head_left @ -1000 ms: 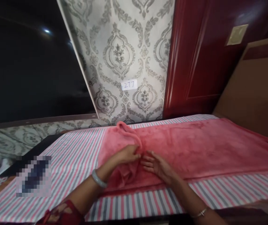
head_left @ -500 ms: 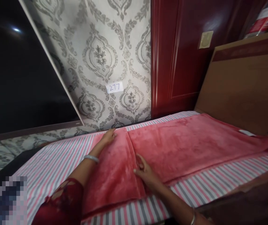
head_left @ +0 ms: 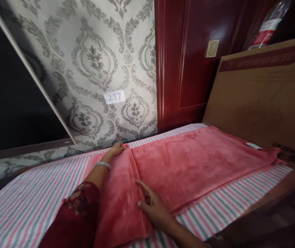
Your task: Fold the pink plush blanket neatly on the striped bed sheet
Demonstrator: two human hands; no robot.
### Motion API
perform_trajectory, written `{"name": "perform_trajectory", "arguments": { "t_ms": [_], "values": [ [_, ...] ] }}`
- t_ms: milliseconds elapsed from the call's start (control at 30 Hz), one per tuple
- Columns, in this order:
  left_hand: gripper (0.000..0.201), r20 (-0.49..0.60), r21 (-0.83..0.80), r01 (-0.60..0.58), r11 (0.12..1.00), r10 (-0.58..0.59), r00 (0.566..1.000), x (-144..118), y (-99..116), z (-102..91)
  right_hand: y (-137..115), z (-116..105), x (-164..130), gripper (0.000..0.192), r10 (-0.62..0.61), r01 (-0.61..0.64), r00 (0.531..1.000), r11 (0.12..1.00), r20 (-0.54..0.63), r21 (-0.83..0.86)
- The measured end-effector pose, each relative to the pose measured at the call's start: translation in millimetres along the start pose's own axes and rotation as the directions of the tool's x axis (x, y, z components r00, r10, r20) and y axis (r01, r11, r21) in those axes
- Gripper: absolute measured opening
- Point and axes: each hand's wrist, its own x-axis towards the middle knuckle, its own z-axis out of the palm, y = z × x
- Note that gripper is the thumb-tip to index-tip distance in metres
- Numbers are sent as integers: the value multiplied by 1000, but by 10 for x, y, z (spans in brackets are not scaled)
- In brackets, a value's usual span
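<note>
A pink towel lies spread flat across a striped sheet, running from the lower centre of the frame out to the right edge. Its left part is folded over, and the fold's edge makes a line from the upper centre down to the lower centre.

The left hand reaches to the far end of that fold, just left of the frame's centre. It lies flat with its fingers on the cloth at the towel's far edge; its grip is open and pinches nothing. A bangle sits on that wrist, and a dark red sleeve fills the lower left.

The right hand rests at the near end of the fold, in the lower centre, palm down. Its fingers are spread and pressed on the towel, so this grip is open too.

A patterned wall fills the upper centre and carries a small white label marked 277. A red door stands to its right, and a brown cardboard box stands at the right against the towel's end.
</note>
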Motion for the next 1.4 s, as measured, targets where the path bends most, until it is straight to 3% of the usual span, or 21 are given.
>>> {"name": "perform_trajectory", "arguments": {
  "t_ms": [167, 367, 500, 700, 800, 1033, 1133, 1200, 1300, 1400],
  "values": [
    [15, -96, -44, -72, 996, 67, 993, 94, 152, 8, -75, -77, -97, 61, -30, 22, 997, 993, -69, -117],
    [14, -84, -26, -103, 994, 101, 991, 57, 239, 446, -20, -242, -223, 63, 39, -93, 986, 937, -162, -338],
    [23, -110, 12, -106, 994, 107, 988, 35, 215, 581, -11, -236, -257, 62, 17, -88, 985, 906, -173, -413],
    [22, -156, 43, -89, 995, 95, 983, -63, 275, 564, -4, -245, -301, 61, -27, -56, 987, 862, -157, -504],
    [35, -178, 10, -101, 995, 101, 979, -158, 355, 530, -4, -255, -306, 62, -32, -53, 988, 856, -154, -514],
    [40, -260, -94, -161, 983, 132, 956, -374, 616, 262, -12, -263, -261, 65, -21, -47, 993, 833, -117, -551],
    [41, -311, -141, -146, 979, 96, 946, -579, 577, 65, -177, -308, -296, 72, 43, -73, 997, 808, -65, -585],
    [42, -343, -173, -110, 979, 45, 938, -811, 462, -93, -389, -364, -311, 73, 68, -54, 998, 739, -5, -671],
    [41, -387, -223, -26, 975, -64, 920, -1330, 200, -336, -728, -468, -193, 57, 24, 16, 999, 558, 36, -829],
    [48, -423, -265, 65, 962, -176, 889, -2018, -104, -467, -874, -503, 197, 46, -91, 116, 992, 427, 85, -897]
  ]
}}
